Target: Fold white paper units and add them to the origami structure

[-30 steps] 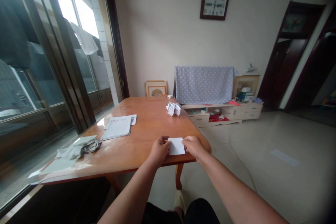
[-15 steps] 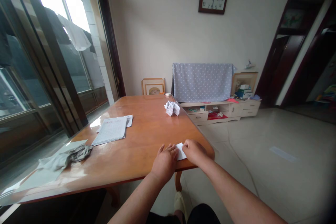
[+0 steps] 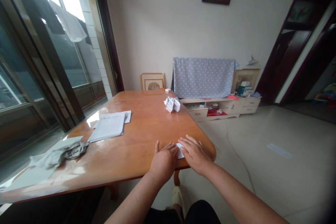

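A white paper card (image 3: pixel 180 151) on an orange-brown wooden surface (image 3: pixel 147 119); at twelve o'clock, a pale blue cloth (image 3: pixel 203 77) with white dots; at nine, a crumpled grey rag (image 3: pixel 75 149).

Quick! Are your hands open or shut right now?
Left hand: open, flat, touching the white paper.
Right hand: open, flat, pressing on the paper.

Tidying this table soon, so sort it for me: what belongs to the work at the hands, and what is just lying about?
In use:
the left hand, the right hand, the small white paper under their fingers, the wooden table beneath.

Lying about:
the folded paper shape, the printed sheets, the grey cloth.
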The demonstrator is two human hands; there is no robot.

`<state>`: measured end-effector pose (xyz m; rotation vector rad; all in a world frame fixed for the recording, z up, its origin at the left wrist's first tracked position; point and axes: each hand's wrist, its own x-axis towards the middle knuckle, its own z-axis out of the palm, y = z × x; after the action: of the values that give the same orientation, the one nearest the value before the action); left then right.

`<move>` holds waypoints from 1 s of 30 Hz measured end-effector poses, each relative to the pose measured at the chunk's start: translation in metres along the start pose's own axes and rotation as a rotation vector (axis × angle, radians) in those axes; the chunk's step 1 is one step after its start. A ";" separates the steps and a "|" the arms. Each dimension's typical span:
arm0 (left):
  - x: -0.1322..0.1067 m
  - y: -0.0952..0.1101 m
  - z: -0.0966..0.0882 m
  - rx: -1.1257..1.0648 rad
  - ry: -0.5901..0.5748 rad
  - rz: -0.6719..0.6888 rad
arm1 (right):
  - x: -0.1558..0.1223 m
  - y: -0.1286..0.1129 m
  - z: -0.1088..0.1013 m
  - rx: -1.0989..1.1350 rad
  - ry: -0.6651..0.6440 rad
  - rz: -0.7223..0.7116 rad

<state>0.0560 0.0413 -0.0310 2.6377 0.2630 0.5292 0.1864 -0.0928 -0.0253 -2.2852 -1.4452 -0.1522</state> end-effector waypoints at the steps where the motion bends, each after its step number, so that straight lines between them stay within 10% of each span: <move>1: 0.000 0.000 0.000 -0.002 0.006 -0.002 | -0.002 0.000 0.000 0.002 -0.057 -0.024; 12: 0.004 0.003 -0.016 -0.042 -0.008 0.033 | -0.003 0.013 -0.009 0.142 -0.256 0.008; 30: 0.000 0.000 -0.009 0.089 -0.007 0.054 | -0.056 -0.015 -0.012 -0.095 -0.159 -0.166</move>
<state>0.0519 0.0446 -0.0236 2.7388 0.2184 0.5369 0.1496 -0.1388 -0.0277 -2.2943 -1.7448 -0.0915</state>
